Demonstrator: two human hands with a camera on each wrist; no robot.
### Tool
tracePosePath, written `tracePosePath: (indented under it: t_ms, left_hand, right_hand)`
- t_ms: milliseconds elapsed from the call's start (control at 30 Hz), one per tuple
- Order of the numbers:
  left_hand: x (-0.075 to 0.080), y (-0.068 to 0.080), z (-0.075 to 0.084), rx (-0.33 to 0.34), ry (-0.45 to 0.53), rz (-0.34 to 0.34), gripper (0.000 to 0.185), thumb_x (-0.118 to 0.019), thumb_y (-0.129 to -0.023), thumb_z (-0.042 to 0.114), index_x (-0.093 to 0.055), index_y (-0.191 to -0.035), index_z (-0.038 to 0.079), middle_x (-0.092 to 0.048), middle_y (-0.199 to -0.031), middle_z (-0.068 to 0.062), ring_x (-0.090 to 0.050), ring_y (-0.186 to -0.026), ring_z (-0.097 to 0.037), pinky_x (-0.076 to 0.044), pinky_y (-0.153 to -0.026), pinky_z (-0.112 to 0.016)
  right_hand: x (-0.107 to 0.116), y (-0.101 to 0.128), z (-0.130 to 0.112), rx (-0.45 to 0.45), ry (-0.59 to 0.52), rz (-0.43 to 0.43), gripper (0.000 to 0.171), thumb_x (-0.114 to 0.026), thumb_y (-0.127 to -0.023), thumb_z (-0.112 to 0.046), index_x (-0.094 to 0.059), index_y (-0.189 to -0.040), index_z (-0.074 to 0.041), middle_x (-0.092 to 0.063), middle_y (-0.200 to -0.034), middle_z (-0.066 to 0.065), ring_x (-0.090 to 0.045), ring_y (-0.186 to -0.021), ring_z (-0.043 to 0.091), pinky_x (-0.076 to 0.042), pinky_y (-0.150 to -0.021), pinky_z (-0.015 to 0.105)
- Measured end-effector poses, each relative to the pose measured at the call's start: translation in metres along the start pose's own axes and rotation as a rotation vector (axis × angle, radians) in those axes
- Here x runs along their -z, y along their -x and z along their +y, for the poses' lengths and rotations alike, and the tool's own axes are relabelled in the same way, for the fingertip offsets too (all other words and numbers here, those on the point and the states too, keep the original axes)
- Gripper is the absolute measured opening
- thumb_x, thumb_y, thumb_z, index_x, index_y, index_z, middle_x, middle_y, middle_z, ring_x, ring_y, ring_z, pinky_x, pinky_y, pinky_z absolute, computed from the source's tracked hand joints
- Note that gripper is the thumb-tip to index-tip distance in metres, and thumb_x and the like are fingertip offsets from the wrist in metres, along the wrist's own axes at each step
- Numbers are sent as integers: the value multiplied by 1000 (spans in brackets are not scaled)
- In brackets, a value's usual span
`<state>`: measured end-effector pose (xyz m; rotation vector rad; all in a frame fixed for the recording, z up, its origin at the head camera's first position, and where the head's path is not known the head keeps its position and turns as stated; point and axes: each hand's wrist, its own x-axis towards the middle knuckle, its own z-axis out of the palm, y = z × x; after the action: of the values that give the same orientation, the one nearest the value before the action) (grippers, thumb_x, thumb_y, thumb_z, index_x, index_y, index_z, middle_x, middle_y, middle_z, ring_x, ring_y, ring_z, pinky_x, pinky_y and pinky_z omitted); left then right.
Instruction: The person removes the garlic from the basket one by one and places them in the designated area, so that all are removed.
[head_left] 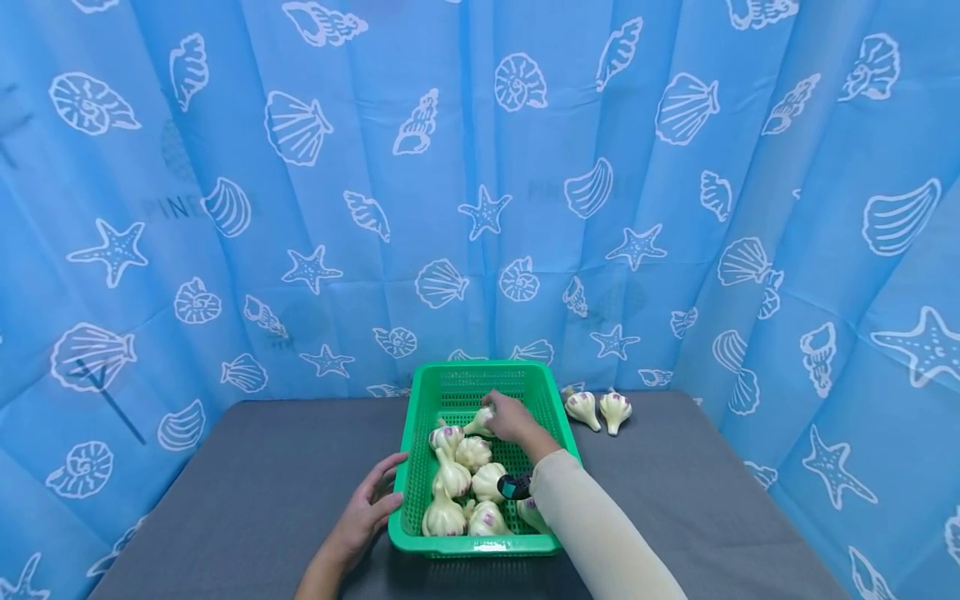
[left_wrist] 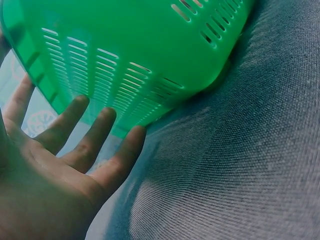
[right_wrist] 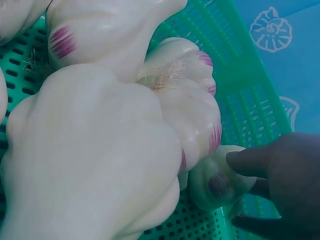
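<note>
A green plastic basket [head_left: 480,545] with slotted walls holds several white garlic bulbs [head_left: 444,517] with purple streaks. Inside it, toward the far end, my right hand [head_left: 512,417] pinches one garlic bulb [right_wrist: 215,175] between thumb and fingers. In the right wrist view this bulb lies low beside the other garlic, partly covered by the fingers. My left hand [head_left: 367,504] is at the basket's left side, thumb near the rim. The left wrist view shows its spread, mostly straight fingers [left_wrist: 95,140] against the slotted outer wall.
Two more garlic bulbs [head_left: 615,410] lie on the grey cloth-covered table [head_left: 262,492] right of the basket, with part of another behind the rim. A blue curtain [head_left: 480,275] printed with shells and starfish hangs around the table's back and sides.
</note>
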<state>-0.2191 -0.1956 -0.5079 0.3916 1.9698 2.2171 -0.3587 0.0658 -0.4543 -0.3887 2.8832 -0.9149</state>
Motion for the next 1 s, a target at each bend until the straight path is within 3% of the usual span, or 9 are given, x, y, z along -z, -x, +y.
tracePosePath:
  t_ms: [167, 400, 567, 733, 1000]
  left_hand:
    - [-1, 0, 1, 8, -15, 3, 58, -51, -100, 15, -27, -152, 9, -30, -146, -27, -46, -124, -34, -49, -89, -41]
    - [-2, 1, 2, -6, -17, 2, 57, -50, -100, 13, -27, -152, 7, -31, -144, -28, -47, -123, -33, -50, -88, -41]
    - [-1, 1, 2, 3, -15, 8, 57, -50, -100, 13, -28, -152, 9, -32, -144, -27, -48, -122, -32, -50, -87, -42]
    - [0, 1, 2, 1, -14, -6, 57, -50, -100, 13, -26, -152, 8, -30, -144, -28, -46, -124, -33, -50, -88, -42]
    - [1, 2, 2, -20, -12, -28, 56, -48, -101, 12, -26, -152, 6, -28, -144, -30, -51, -120, -28, -51, -87, -41]
  right_hand:
    - [0, 1, 1, -58, 35, -14, 44, -54, -95, -10, -52, -139, -9, -59, -127, 15, -58, -105, 32, -41, -72, 43]
    - [4, 5, -5, -36, -6, -66, 50, -46, -93, 0, -48, -142, -5, -52, -137, 18, -56, -103, 30, -38, -70, 40]
    - [5, 7, -7, -31, -10, -76, 53, -45, -90, 2, -47, -142, -4, -50, -139, 18, -55, -111, 32, -38, -72, 40]
    - [3, 6, -6, -19, -10, -64, 48, -51, -91, -2, -50, -139, -4, -54, -134, 17, -56, -103, 31, -39, -72, 42]
    - [2, 5, -4, 10, 12, -40, 42, -60, -92, -7, -55, -134, -3, -56, -130, 17, -53, -117, 37, -46, -79, 45]
